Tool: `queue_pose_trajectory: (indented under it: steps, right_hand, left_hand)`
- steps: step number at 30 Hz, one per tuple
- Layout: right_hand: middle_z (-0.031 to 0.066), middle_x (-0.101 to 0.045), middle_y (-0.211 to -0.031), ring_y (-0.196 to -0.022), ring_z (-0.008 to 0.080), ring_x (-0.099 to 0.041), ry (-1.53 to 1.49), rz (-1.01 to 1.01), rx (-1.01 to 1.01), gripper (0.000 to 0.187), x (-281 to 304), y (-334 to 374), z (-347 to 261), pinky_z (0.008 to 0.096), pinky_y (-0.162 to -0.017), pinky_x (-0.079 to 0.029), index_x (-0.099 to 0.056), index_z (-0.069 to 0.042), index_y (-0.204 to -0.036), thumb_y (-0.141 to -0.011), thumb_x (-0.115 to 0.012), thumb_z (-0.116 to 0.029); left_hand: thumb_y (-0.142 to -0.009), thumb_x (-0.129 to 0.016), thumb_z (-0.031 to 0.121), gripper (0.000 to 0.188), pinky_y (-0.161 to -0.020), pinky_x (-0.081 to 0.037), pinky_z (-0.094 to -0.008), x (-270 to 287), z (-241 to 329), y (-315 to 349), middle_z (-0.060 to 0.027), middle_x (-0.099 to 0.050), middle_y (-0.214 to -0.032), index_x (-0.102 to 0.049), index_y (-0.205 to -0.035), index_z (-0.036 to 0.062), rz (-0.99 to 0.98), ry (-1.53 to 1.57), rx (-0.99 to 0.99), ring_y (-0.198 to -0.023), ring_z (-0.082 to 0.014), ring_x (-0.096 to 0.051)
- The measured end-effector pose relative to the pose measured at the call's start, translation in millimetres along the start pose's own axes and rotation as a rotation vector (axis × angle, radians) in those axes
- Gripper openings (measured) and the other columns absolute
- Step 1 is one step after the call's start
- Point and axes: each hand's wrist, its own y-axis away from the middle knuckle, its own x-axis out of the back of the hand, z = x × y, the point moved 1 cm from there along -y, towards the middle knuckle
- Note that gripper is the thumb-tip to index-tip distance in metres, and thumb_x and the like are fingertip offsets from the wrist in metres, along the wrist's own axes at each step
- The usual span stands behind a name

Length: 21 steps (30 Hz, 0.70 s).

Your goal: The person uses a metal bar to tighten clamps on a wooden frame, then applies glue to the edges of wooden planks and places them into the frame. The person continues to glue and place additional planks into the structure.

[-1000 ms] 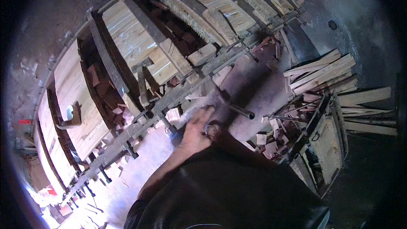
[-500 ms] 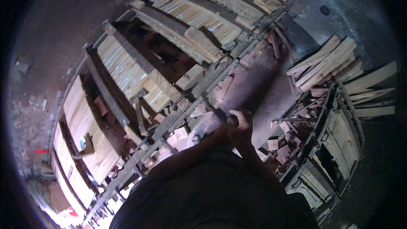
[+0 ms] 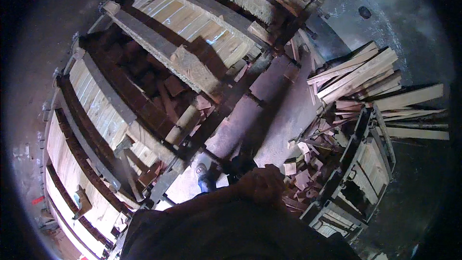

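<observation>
My left hand (image 3: 250, 184) and my right hand (image 3: 272, 175) are close together in front of my body, in shadow, their fingers closed. A dark tool (image 3: 239, 165), seen only as a silhouette, sticks out ahead of them; its kind cannot be made out. Its front end is close to a threaded clamp screw (image 3: 211, 154) on the long clamping rack to my left. Glued-up wood panels (image 3: 185, 19) lie in this rack between dark metal bars (image 3: 159, 43).
A hammer (image 3: 129, 163) rests on the rack's near edge. To the right, wood offcuts (image 3: 308, 168) fill a metal-framed crate (image 3: 332, 188), with long boards (image 3: 361, 74) heaped behind it. A shoe (image 3: 201, 169) shows on the floor below.
The view has shifted, and more of the rack's dark gap shows. My hands and the dark tool appear lower, nearer my body, and farther along the rack's edge toward a different screw.
</observation>
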Motion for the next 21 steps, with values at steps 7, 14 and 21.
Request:
queue_pose_trajectory:
  steps: [7, 14, 21]
  right_hand:
    - [0.0122, -0.069, -0.083, -0.080, 0.0268, -0.067, 0.045, -0.063, -0.111, 0.011, -1.3, -81.7, 61.2, 0.0402, -0.080, -0.053, -0.064, -0.002, -0.087, -0.082, -0.057, 0.004]
    - [0.0119, -0.068, -0.083, -0.078, 0.0232, -0.066, -0.016, -0.243, -0.434, 0.016, -16.7, -85.3, 148.9, 0.0343, -0.075, -0.053, -0.066, 0.002, -0.100, -0.086, -0.058, 0.005]
    - [0.0114, -0.067, -0.084, -0.078, 0.0203, -0.065, -0.475, -0.304, -0.844, 0.020, -21.7, -72.9, 177.9, 0.0325, -0.075, -0.052, -0.060, 0.005, -0.108, -0.089, -0.058, 0.000]
  left_hand:
    - [-0.081, -0.065, 0.022, 0.021, -0.075, -0.054, -0.0440, 36.6, 5.5, -57.6, -0.0163, -0.069, -0.093, -0.067, -0.098, 0.0094, 0.062, 0.090, 0.008, -0.087, -0.0341, -0.068]
    - [-0.081, -0.065, 0.020, 0.018, -0.074, -0.055, -0.0456, 54.3, 7.2, -103.8, -0.0171, -0.069, -0.091, -0.065, -0.095, 0.0086, 0.247, -0.035, 0.289, -0.085, -0.0344, -0.069]
    - [-0.085, -0.060, 0.028, 0.024, -0.076, -0.055, -0.0500, 56.0, 29.8, -114.0, -0.0206, -0.068, -0.088, -0.064, -0.094, 0.0053, 0.312, -0.304, 0.435, -0.087, -0.0376, -0.069]
